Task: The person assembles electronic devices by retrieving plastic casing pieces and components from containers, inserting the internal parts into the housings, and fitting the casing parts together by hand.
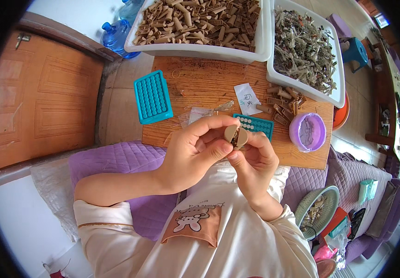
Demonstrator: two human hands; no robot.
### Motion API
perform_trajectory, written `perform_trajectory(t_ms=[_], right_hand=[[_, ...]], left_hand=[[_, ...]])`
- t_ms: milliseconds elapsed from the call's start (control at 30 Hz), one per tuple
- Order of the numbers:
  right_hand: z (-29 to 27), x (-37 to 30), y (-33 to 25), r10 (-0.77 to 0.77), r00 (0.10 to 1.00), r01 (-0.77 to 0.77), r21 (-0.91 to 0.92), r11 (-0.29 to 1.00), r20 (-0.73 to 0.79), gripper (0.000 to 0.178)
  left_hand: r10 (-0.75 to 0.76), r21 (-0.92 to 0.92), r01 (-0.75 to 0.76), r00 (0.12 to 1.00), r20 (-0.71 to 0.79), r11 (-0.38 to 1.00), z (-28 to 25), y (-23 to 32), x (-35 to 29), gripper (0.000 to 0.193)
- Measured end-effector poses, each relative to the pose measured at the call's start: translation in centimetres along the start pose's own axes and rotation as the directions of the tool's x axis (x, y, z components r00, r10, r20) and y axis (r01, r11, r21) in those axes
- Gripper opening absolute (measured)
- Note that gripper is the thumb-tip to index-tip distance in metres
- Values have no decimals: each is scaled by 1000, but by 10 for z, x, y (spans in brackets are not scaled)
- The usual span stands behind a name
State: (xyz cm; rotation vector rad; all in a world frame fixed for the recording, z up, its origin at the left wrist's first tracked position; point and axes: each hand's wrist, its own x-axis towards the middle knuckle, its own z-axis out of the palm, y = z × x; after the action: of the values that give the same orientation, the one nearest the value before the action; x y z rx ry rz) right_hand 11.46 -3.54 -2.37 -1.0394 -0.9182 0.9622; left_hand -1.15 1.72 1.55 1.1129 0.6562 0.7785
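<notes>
Held up in front of my chest is a tan plastic casing (229,132), its two half-round pieces parted by a narrow gap with small dark parts inside. My left hand (199,144) is closed on it from the left, with thumb and fingers pinching its side. On the other side, the fingertips and thumb of my right hand (256,160) grip the same casing. Just behind my hands lies a teal tray (261,126) with white round pieces in some of its slots. Several loose tan casing halves (283,103) are heaped on the table beyond my right hand.
A white bin (241,54) full of tan casings stands at the back, beside another white bin (270,69) of clear, wired parts. On the wooden table (204,74) are a teal tray (152,98), a paper note (247,99) and a purple tub (318,139). A green basket (335,199) sits right.
</notes>
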Motion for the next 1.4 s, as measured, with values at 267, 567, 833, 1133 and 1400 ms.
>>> perform_trajectory(t_ms=[267, 567, 833, 1133, 1400], right_hand=[[8, 7, -1, -16, 999, 14, -35, 999, -38, 25], [23, 8, -8, -34, 916, 176, -324, 930, 399, 17], [28, -8, 11, -201, 907, 332, -335, 882, 371, 18], [21, -17, 23, -256, 903, 380, -365, 850, 344, 19], [17, -17, 6, 2, 958, 36, -130, 991, 286, 15]], left_hand=[[93, 24, -93, 996, -11, 995, 0, -1, 0, 38], [305, 533, -354, 935, 181, 769, -5, 6, -1, 43], [365, 481, -466, 884, 293, 742, -2, 4, -2, 33], [322, 509, -446, 892, 317, 736, -3, 0, -2, 35], [-181, 150, 140, 930, 320, 979, -4, 4, 2, 47]])
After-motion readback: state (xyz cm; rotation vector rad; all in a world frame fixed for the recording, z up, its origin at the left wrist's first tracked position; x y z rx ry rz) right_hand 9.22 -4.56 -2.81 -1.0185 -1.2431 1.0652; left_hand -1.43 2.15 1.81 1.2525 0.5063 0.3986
